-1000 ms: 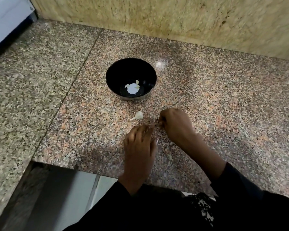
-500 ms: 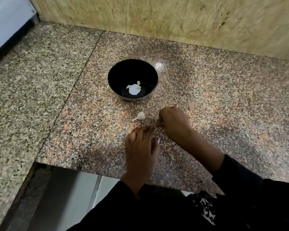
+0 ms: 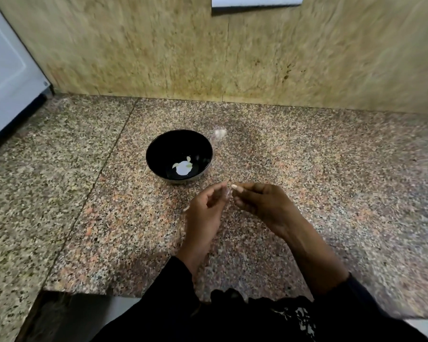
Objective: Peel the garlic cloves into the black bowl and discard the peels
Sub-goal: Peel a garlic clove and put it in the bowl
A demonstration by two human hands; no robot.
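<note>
Both hands are up just above the speckled pink-and-grey granite counter (image 3: 307,169), right in front of the round black bowl (image 3: 158,146). The left hand (image 3: 204,213) has its fingers curled inward with the thumb and fingertips coming together near the top, and there's a pale, blurry bit at the tips that looks like a garlic clove or a scrap of peel (image 3: 227,192), but it's too smeared to say which. The right hand (image 3: 262,206) sits just beside it, fingers bent and bunched toward the left hand's tips, thumb out front with a light nail showing; honestly can't tell if it's actually pinching that pale bit or only touching it. The two sets of fingertips nearly meet, just near the bowl's front edge. Inside the bowl, on the bottom, there are a few small pale peeled garlic pieces (image 3: 182,167) lying together, partly mixed up with a white glare spot. The bowl sits on the counter close to a seam between two slabs, with the yellowish stone wall (image 3: 257,58) behind it. Black sleeves (image 3: 173,292) cover both forearms down at the bottom. A white appliance panel (image 3: 5,70) stands at far left.
</note>
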